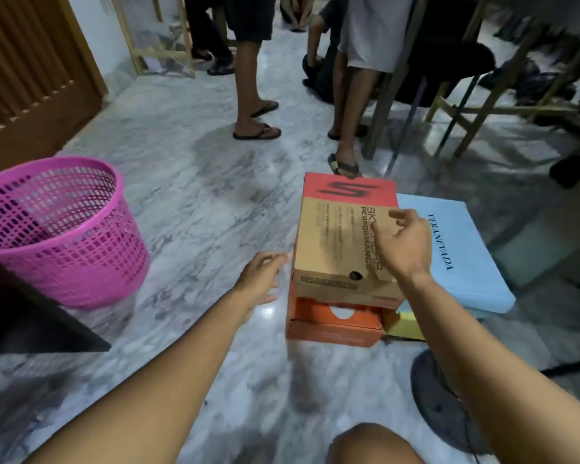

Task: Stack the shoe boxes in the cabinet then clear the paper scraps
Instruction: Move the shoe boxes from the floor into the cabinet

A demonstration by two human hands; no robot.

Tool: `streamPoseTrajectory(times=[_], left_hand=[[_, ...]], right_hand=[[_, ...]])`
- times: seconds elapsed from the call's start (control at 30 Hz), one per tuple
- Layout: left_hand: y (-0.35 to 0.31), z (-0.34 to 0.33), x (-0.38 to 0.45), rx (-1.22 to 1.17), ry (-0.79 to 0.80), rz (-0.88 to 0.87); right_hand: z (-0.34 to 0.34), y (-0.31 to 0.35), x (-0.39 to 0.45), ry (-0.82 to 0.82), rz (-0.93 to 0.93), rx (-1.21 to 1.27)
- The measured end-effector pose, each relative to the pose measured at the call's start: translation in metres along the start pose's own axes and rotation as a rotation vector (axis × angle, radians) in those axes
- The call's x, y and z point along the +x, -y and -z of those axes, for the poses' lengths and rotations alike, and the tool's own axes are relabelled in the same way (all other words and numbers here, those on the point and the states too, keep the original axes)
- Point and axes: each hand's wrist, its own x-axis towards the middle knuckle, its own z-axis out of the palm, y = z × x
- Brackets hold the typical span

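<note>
Grey-veined marble floor (pixel 188 202), polished. Standing directly on it: pink mesh basket (pixel 61 229) at left; orange shoe box (pixel 332 326) at centre; pale blue box (pixel 462 256) just beside it at right, over something yellow. Bystanders' sandalled feet beyond.

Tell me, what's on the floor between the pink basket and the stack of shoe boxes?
Only bare marble floor lies between the pink basket and the shoe boxes, with the left hand reaching over it near the boxes. The head view shows this.

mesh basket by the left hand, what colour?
Pink, a perforated plastic waste basket; shows clearly in the head view.
</note>
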Motion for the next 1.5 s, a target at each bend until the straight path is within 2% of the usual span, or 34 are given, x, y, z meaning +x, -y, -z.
streamPoseTrajectory(times=[0.07,0.13,0.23,0.33,0.43,0.5,0.6,0.7,0.87,1.07,1.23,1.4,1.43,1.5], left_hand=[[-0.004,-0.022,0.011,0.004,0.039,0.06],[-0.004,-0.038,0.02,-0.005,0.093,0.099],[0.004,-0.047,0.031,-0.07,0.145,0.108],[0.017,-0.036,0.037,-0.191,0.089,0.088],[0.035,-0.01,0.026,-0.243,0.067,0.073],[0.05,0.017,0.013,-0.285,0.066,0.074],[0.069,0.063,-0.017,-0.306,0.074,0.069],[0.084,0.11,-0.058,-0.237,0.103,0.033],[0.107,0.184,-0.14,-0.158,0.119,0.023],[0.11,0.246,-0.231,-0.228,-0.072,-0.056],[0.129,0.305,-0.307,-0.086,-0.358,-0.141],[0.144,0.351,-0.388,-0.231,-0.67,-0.2],[0.143,0.357,-0.403,-0.27,-0.734,-0.24],[0.138,0.37,-0.428,-0.335,-0.889,-0.339]], right_hand=[[0.006,-0.021,0.012,0.034,-0.185,-0.05],[0.004,-0.033,0.014,0.111,-0.274,-0.093],[-0.003,-0.042,0.015,0.164,-0.271,-0.137],[-0.007,-0.046,0.018,0.176,-0.258,-0.1],[-0.01,-0.046,0.019,0.19,-0.238,-0.001],[-0.013,-0.04,0.015,0.21,-0.245,0.168],[-0.022,-0.023,0.004,0.441,-0.302,0.422],[-0.04,-0.006,-0.014,0.662,-0.309,0.477],[-0.071,0.029,-0.073,0.833,-0.243,0.519],[-0.109,0.081,-0.163,1.115,-0.057,0.465],[-0.147,0.151,-0.238,1.341,0.094,0.462],[-0.169,0.221,-0.306,1.532,0.234,0.522],[-0.172,0.229,-0.317,1.561,0.247,0.538],[-0.181,0.242,-0.336,1.578,0.133,0.647]])
